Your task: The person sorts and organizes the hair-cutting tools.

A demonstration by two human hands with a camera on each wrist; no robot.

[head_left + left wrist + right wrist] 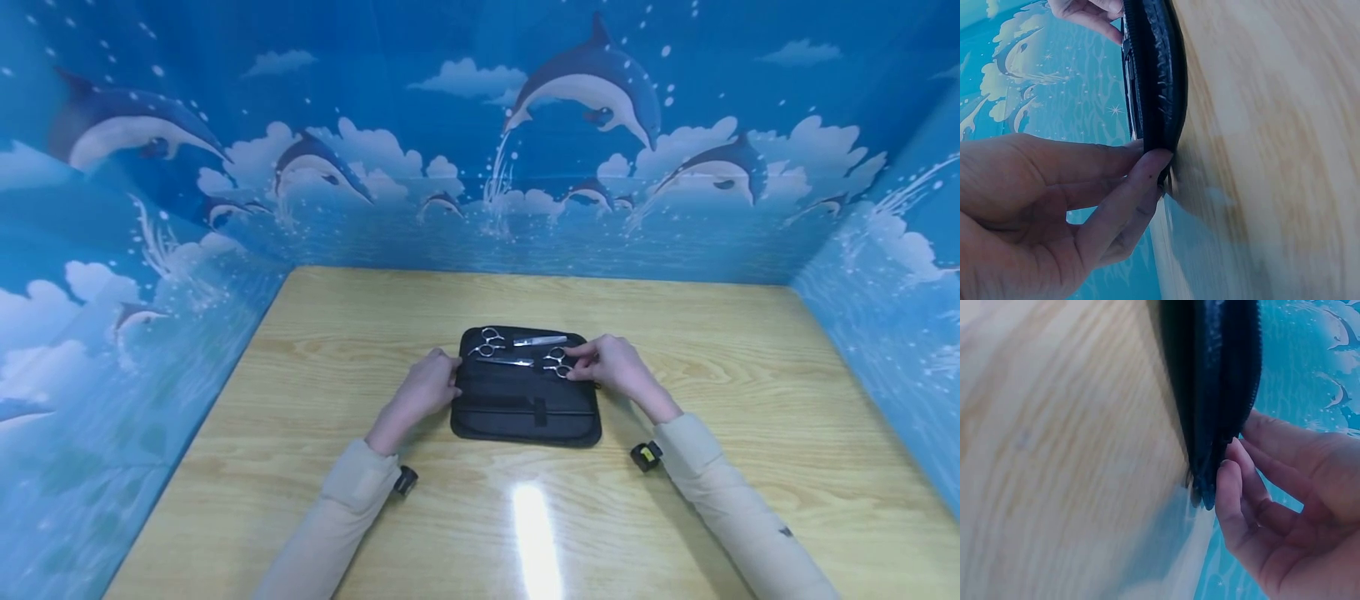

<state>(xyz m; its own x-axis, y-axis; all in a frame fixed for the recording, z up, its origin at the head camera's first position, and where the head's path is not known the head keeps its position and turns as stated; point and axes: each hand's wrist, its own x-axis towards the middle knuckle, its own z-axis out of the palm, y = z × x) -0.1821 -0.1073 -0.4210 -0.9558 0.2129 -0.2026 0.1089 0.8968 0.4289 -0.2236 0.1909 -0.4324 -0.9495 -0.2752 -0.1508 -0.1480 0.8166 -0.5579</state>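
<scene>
The black case point(491, 383) lay on the table point(360, 317), my left grip point(427, 383) and right grip point(611, 364) pinching its opposite edges. I judged it light and fairly soft, best held by those rims, clear of the slick metal scissors point(540, 340).

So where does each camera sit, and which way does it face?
Head: worn on the head, facing forward and down at a black zippered case, silver metal scissors and pale wood-grain table; left hand, right hand and beige sleeves show.
Left wrist: on that wrist, looking along its hand to the case; right hand's fingers also show.
Right wrist: on that wrist, looking along its hand to the case; only that hand shows.
Shared: both wrist views show the case, table and blue dolphin-print backdrop.
</scene>
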